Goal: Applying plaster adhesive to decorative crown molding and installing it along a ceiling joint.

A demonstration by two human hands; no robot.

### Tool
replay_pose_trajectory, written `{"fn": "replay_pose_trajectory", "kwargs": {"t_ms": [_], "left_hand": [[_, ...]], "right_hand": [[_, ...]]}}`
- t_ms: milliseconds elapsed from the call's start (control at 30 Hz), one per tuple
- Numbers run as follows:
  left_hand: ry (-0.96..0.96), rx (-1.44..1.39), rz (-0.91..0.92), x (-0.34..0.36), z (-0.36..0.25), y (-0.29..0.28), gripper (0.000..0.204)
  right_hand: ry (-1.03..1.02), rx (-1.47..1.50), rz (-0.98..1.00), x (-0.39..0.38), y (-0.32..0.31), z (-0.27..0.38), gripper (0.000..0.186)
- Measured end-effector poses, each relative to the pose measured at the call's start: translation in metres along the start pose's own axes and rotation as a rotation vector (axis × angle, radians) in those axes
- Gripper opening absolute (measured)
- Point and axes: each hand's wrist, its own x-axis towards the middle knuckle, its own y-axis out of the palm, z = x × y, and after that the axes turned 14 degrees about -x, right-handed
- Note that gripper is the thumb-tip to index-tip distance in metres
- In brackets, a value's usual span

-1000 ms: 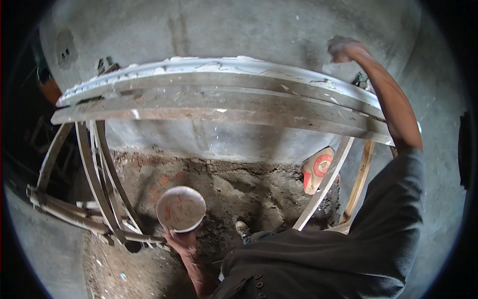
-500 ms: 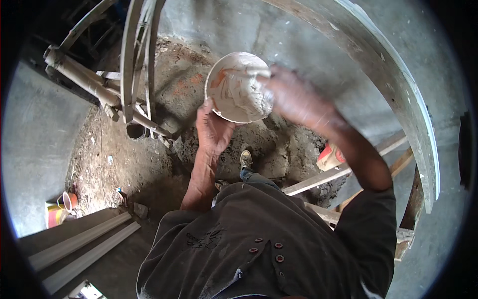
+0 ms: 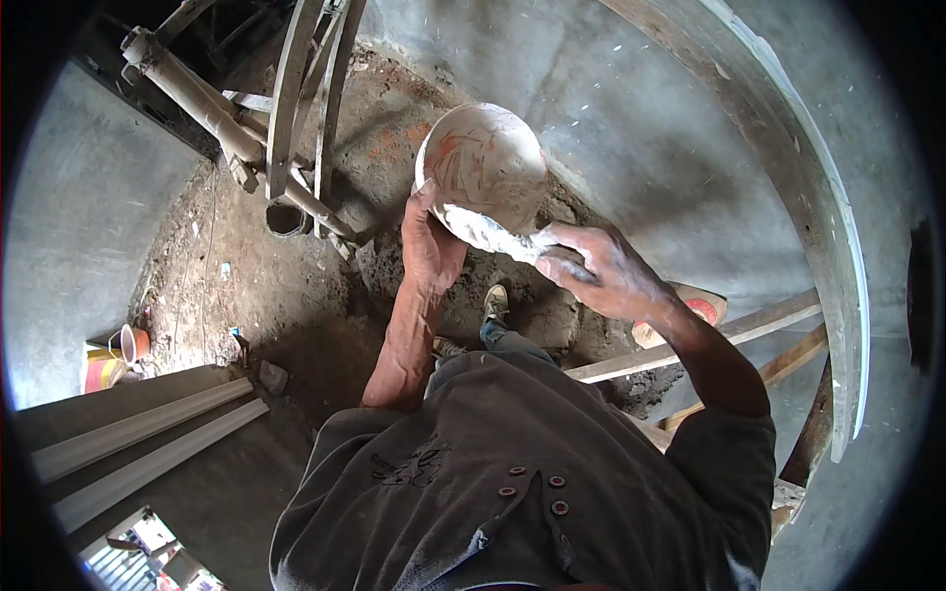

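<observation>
A white round bowl (image 3: pixel 507 177), streaked with pale paste and reddish-brown smears inside, is tilted so its inside shows. My left hand (image 3: pixel 431 248) grips it at its near left side, thumb on the rim and palm beneath. At the bowl's near right edge, my right hand (image 3: pixel 616 278) is closed around a paste-covered tool (image 3: pixel 527 246), which looks like a scraper; its exact kind is hidden by the coating. A thick lump of white paste (image 3: pixel 475 229) lies along the near rim, reaching toward this tool. White residue coats my right fingers.
Wooden poles and curved boards (image 3: pixel 288 108) stand at upper left, near a pipe opening (image 3: pixel 286 219). A long curved plank (image 3: pixel 788 128) arches along the right. A printed sack (image 3: pixel 702 305) lies behind a beam (image 3: pixel 729 330). An orange bucket (image 3: pixel 135 343) sits far left.
My right hand has come down from the bowl's right side to its near rim with the tool. Most of the paste has shifted from inside the bowl to that rim. The view has moved slightly.
</observation>
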Motion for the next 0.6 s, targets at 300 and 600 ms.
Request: {"fn": "replay_pose_trajectory", "kwargs": {"t_ms": [300,600], "left_hand": [[-0.155,-0.025,-0.03,0.005,0.013,-0.006,0.052],[-0.197,0.127,-0.027,0.005,0.032,-0.052,0.084]], "right_hand": [[-0.19,-0.19,-0.303,-0.062,-0.147,0.018,0.024],[0.766,-1.065,-0.35,-0.117,-0.391,0.025,0.044]]}}
